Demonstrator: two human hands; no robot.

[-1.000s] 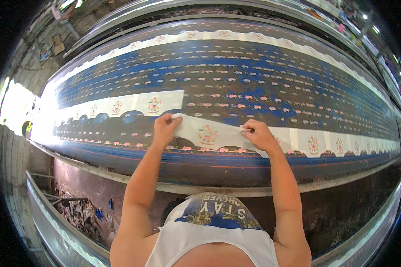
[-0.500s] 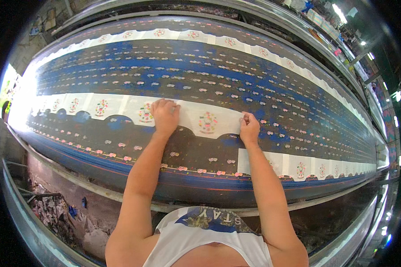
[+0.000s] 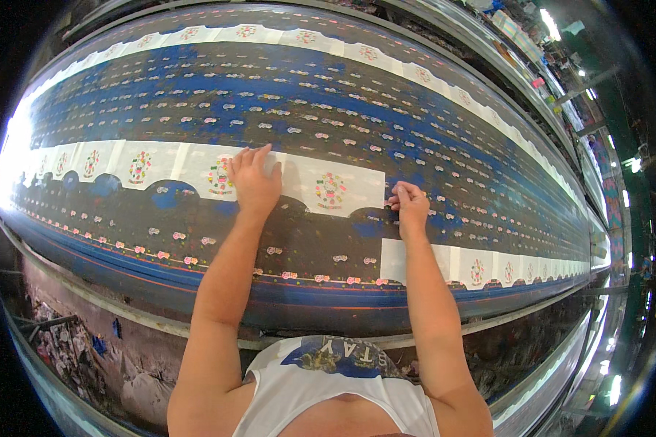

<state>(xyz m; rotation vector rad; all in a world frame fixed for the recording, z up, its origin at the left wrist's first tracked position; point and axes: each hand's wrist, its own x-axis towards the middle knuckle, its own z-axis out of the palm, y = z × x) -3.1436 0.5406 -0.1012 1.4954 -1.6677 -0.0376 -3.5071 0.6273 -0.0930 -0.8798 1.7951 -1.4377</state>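
White scalloped panel (image 3: 335,183) lies near the middle of the frame, flat on the dark worktop (image 3: 313,244) at the right end of the middle row, with a colourful print (image 3: 331,192) at its centre. Our left hand (image 3: 256,183) rests over its left end, fingers spread, where it meets the neighbouring panel (image 3: 140,166) to the left. Our right hand (image 3: 411,206) hangs just beside its right edge, fingers curled with the tips close together; we cannot tell whether they pinch anything or touch that edge.

To set this piece well, we judge it best to hold the left end steady and smooth outward from the join, so that no wrinkle is trapped and the top edge runs in line with the row. A dragging wrist could shift the pieces.

Farther out, a lower row of white panels (image 3: 481,266) runs at lower right, and an upper row (image 3: 299,36) curves along the top. Ceiling lights (image 3: 549,25) glow at upper right.
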